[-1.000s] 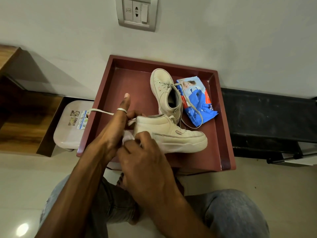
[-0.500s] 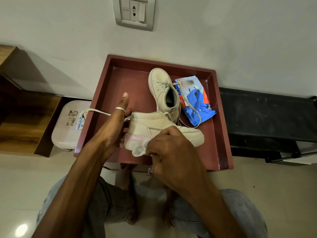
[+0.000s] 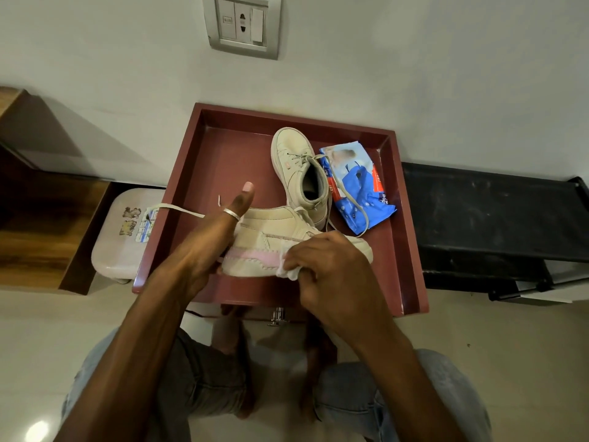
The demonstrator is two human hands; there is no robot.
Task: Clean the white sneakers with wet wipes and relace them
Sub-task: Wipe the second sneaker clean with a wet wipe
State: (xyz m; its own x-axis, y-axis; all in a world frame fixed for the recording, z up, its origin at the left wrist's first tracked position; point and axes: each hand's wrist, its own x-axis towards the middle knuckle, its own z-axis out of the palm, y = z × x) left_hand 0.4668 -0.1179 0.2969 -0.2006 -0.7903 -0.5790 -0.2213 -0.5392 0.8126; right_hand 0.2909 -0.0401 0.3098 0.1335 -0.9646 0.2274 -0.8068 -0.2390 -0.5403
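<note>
The tray [image 3: 229, 161] has not moved, and neither has the far sneaker [image 3: 294, 154]. It stands at the back with its toe to the wall, and its lace is in.

The near sneaker [image 3: 271, 237] lies on its side across the front of the tray, toe to the right. My left hand [image 3: 204, 250] grips its heel as it did a second ago, thumb pointing up.

What has moved is my right hand [image 3: 331, 272]. It pinches the wipe [image 3: 288, 272] and has slid from the heel, past the middle, to the front part of the sole edge. That has uncovered the pink stripe [image 3: 255, 255] behind it. My hands were almost touching at the heel and now sit apart, one at each end of the shoe.

I judge this pass along the sole edge to be nearly done, with only the toe left on this side. The far sneaker still has to be wiped, and the relacing has not begun.

The count:
- one tray
- two sneakers, both on the tray and touching where the far one's heel meets the near one's upper
- two hands
- one pack [image 3: 360, 186] of wipes, just right of the far sneaker
- one wipe out, in my right hand
- one loose lace [image 3: 178, 208], trailing left from the near sneaker over the tray's rim
</note>
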